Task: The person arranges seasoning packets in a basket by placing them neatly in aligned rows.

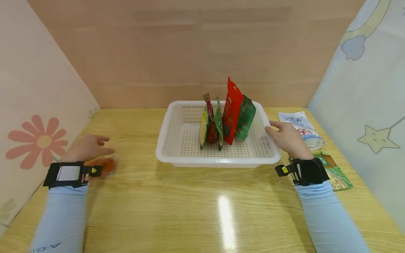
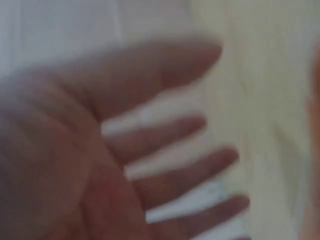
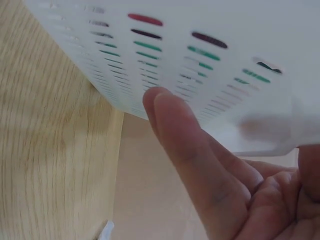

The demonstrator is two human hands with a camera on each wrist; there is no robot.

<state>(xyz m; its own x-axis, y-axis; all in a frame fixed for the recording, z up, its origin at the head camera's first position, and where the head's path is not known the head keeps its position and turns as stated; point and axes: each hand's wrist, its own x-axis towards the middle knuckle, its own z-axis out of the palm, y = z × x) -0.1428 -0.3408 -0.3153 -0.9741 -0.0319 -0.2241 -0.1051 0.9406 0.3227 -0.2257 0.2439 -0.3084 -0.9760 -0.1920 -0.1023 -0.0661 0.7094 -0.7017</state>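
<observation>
A white plastic basket (image 1: 207, 160) with slotted walls stands on the table. My right hand (image 1: 290, 139) grips its right rim; in the right wrist view the fingers (image 3: 182, 132) lie against the outer wall. Inside the basket, towards its right half, stand a red bag (image 1: 232, 112), a dark green bag (image 1: 246, 117), a thin green packet (image 1: 218, 121), a yellow-green packet (image 1: 204, 128) and a red bottle (image 1: 212, 131). My left hand (image 1: 86, 147) hovers at the left with spread fingers, holding nothing. A blurred orange-red item (image 1: 107, 165) lies beside its wrist, partly hidden.
Right of the basket lie a white-and-blue pouch (image 1: 300, 128) and a green packet (image 1: 338, 175), the latter partly under my right wrist. Patterned side panels and a brown back panel (image 1: 202, 52) enclose the wooden table (image 1: 177, 211).
</observation>
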